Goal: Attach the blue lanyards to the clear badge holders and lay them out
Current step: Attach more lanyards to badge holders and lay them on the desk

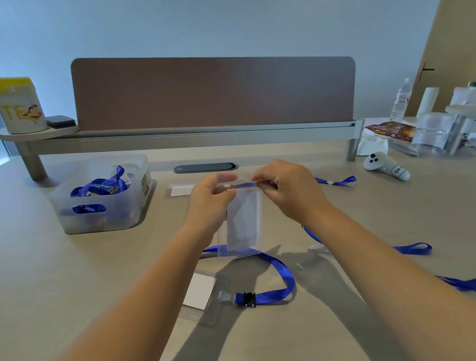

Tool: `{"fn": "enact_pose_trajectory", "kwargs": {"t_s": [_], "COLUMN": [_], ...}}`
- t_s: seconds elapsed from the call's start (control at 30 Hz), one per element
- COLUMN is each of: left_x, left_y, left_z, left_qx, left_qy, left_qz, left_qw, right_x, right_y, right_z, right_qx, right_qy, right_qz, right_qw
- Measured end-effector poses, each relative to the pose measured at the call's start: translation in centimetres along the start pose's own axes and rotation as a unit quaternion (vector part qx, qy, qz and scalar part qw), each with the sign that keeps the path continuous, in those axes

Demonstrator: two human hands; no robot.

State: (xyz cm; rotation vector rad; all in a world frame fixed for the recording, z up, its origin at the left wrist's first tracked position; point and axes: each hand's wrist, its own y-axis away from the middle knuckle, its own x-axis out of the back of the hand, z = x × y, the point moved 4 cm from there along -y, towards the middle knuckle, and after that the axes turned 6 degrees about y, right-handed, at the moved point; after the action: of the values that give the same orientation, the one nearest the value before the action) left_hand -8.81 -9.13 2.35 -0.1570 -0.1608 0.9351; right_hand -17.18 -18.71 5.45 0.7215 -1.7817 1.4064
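Both hands (pixel 213 195) (pixel 287 187) raised, pinching badge holder (pixel 244 218) top

Both bare forearms reach up the frame from the bottom edge, the left from about 7 o'clock, the right from about 5 o'clock, converging toward the centre. The left hand (pixel 213 197) has its fingers curled, thumb and fingertips pinched together at its 2 o'clock side. The right hand (pixel 287 189) mirrors it, fingers curled and pinching at its 10 o'clock side. The two hands sit level, near each other with a small gap between the fingertips, raised above the worktop (pixel 62 277).
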Motion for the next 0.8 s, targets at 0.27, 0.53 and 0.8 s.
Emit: {"fn": "enact_pose_trajectory", "kwargs": {"t_s": [0.27, 0.53, 0.8], "left_x": [0.3, 0.0, 0.4], "left_y": [-0.1, 0.1, 0.3], "left_z": [0.0, 0.2, 0.9], "left_qx": [-0.019, 0.0, -0.126], "left_qy": [-0.041, 0.008, -0.161], "left_qz": [0.008, -0.005, 0.016], "left_qw": [0.999, 1.0, 0.979], "right_x": [-0.2, -0.5, -1.4], "right_y": [-0.5, -0.5, -0.8], "right_z": [-0.9, -1.1, 0.4], "right_qx": [-0.015, -0.027, -0.225], "right_qy": [0.002, -0.035, -0.313], "right_qz": [0.009, -0.003, -0.072], "right_qw": [1.0, 0.999, 0.92]}}
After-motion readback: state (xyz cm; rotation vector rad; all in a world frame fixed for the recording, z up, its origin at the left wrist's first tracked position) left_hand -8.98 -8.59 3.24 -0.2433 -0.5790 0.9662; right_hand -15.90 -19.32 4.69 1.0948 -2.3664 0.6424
